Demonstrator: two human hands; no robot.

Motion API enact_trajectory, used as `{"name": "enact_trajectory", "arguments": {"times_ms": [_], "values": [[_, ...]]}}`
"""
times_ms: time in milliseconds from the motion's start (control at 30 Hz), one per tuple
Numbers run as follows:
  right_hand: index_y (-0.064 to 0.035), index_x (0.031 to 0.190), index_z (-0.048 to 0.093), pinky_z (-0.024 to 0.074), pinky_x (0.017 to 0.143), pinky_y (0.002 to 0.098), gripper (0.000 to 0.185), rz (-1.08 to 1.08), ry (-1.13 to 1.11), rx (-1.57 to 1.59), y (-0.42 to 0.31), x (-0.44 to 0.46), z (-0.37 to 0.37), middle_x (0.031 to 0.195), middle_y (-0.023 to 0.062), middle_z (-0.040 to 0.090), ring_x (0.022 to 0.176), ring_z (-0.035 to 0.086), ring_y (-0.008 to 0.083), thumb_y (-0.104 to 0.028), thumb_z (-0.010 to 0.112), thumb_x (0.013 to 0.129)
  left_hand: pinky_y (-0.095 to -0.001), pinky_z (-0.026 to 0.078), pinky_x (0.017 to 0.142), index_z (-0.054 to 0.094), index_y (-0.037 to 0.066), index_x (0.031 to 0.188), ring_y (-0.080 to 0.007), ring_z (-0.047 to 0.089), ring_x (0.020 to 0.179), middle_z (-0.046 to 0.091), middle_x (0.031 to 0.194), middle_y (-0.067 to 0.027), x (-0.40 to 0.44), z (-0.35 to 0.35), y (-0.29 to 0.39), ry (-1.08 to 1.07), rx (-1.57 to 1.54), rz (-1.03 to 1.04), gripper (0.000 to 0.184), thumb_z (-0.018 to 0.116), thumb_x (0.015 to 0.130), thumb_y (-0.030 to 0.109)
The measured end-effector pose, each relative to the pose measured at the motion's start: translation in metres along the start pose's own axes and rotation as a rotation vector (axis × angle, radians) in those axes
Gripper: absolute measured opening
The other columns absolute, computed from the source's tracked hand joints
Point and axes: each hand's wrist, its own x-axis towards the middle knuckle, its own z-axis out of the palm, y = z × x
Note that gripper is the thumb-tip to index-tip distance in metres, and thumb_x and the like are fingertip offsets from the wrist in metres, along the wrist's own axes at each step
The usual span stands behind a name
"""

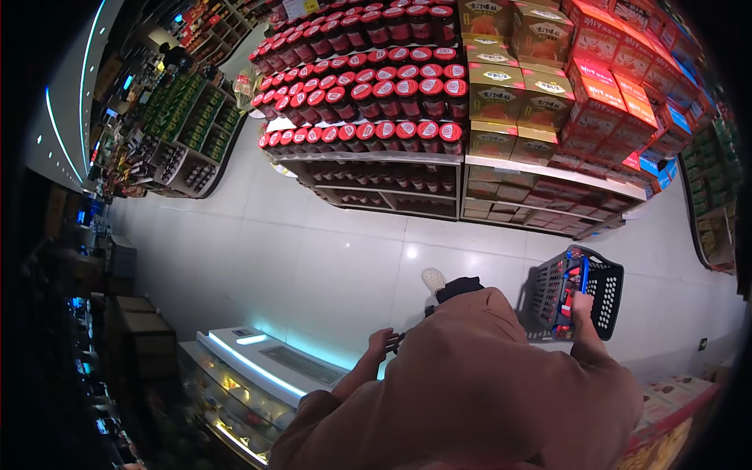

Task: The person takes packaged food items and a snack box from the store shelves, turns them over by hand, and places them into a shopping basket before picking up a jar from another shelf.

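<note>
At the right, my right hand [581, 304] is closed around the blue handle [583, 276] of a dark grey shopping basket [608, 301]. The basket has perforated sides and hangs or rolls beside my body; whether it touches the floor I cannot tell. Some red items show inside it, too small and covered to name. My left hand [382, 342] hangs by my side with its fingers loosely apart and nothing visible in them. It is nearest to a lit glass-fronted display case [298, 364]. My brown clothing hides most of what lies below.
Ahead stands a shelf of red-lidded jars [392, 86], alongside stacked gold boxes [517, 94] and red boxes [607, 102]. Pale tiled floor [329, 243] runs between that display and me. Further shelves [188, 125] rise at the left, and boxed goods [674, 399] sit behind the basket.
</note>
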Motion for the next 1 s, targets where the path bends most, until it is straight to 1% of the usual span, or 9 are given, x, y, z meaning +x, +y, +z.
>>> {"name": "enact_trajectory", "arguments": {"times_ms": [67,267,367,467,600,633,733,833,1000], "values": [[0.0058,0.066,0.063,0.0435,0.055,0.0412,0.016,-0.048,0.062,-0.034,-0.023,-0.03,0.009,0.06,0.0116,0.06,0.054,0.058,0.0236,-0.01,0.061,0.071,-0.0423,0.055,0.077,0.058,0.0,0.124,-0.0284,0.066,0.092,0.067,0.11,-0.0174,0.013,-0.006,0.025,0.0,0.006,-0.003,0.039,0.057,0.092,0.023],[0.0078,0.069,0.064,0.0454,0.058,0.0406,0.022,-0.032,0.134,-0.066,-0.044,-0.057,0.045,0.061,0.0151,0.062,0.057,0.061,0.0256,-0.014,0.059,0.073,-0.043,0.055,0.081,0.057,0.0,0.126,-0.0299,0.066,0.095,0.067,0.111,-0.0178,0.053,-0.016,0.1,-0.029,0.168,-0.009,0.04,0.056,0.092,0.022],[0.0072,0.071,0.065,0.046,0.059,0.0409,0.021,0.014,0.05,-0.034,-0.041,-0.052,0.067,0.062,0.0146,0.062,0.057,0.061,0.0248,-0.014,0.06,0.073,-0.0446,0.056,0.085,0.056,-0.001,0.127,-0.0316,0.066,0.098,0.066,0.113,-0.019,0.069,-0.016,0.143,-0.078,0.139,0.028,0.041,0.056,0.092,0.021],[0.0062,0.072,0.065,0.0458,0.058,0.0402,0.02,0.065,-0.005,0.024,-0.026,-0.039,0.094,0.061,0.0132,0.062,0.056,0.061,0.0237,-0.013,0.062,0.075,-0.0472,0.052,0.092,0.052,-0.002,0.131,-0.0333,0.063,0.106,0.062,0.123,-0.0209,0.074,-0.011,0.187,-0.119,0.178,0.068,0.043,0.052,0.095,0.022],[0.0052,0.073,0.066,0.0455,0.057,0.0387,0.019,0.097,-0.002,0.021,-0.021,-0.036,0.123,0.061,0.0111,0.061,0.055,0.06,0.0221,-0.014,0.065,0.077,-0.0464,0.053,0.092,0.05,-0.002,0.132,-0.0337,0.063,0.107,0.061,0.124,-0.0214,0.087,-0.012,0.224,-0.108,0.176,0.108,0.043,0.052,0.096,0.023],[0.0049,0.073,0.066,0.0453,0.057,0.0381,0.02,0.116,-0.022,0.053,-0.021,-0.037,0.13,0.061,0.0105,0.061,0.055,0.059,0.0212,-0.015,0.067,0.077,-0.0461,0.054,0.091,0.05,-0.002,0.132,-0.0337,0.064,0.106,0.061,0.124,-0.0212,0.084,-0.014,0.231,-0.11,0.154,0.114,0.044,0.053,0.095,0.023],[0.0047,0.075,0.066,0.0444,0.055,0.0373,0.021,0.115,-0.024,0.034,-0.076,-0.088,0.129,0.06,0.01,0.06,0.053,0.057,0.0201,-0.016,0.068,0.077,-0.0462,0.054,0.091,0.05,-0.002,0.132,-0.0338,0.064,0.106,0.062,0.123,-0.021,0.089,-0.03,0.237,-0.102,0.119,0.117,0.044,0.054,0.095,0.023],[0.0042,0.076,0.066,0.0433,0.054,0.0371,0.021,0.015,-0.063,0.013,-0.048,-0.069,0.155,0.06,0.0091,0.059,0.051,0.054,0.0194,-0.016,0.069,0.076,-0.046,0.054,0.091,0.05,-0.002,0.132,-0.0339,0.064,0.105,0.062,0.123,-0.0214,0.092,-0.051,0.234,-0.062,0.104,0.072,0.043,0.051,0.096,0.022],[0.0048,0.074,0.066,0.0444,0.054,0.0382,0.022,0.1,-0.072,0.05,-0.077,-0.1,0.179,0.059,0.0095,0.059,0.05,0.055,0.0208,-0.016,0.07,0.075,-0.0452,0.055,0.088,0.052,-0.002,0.131,-0.0335,0.064,0.102,0.063,0.121,-0.0214,0.104,-0.108,0.221,-0.006,0.044,-0.017,0.041,0.049,0.096,0.019]]}}
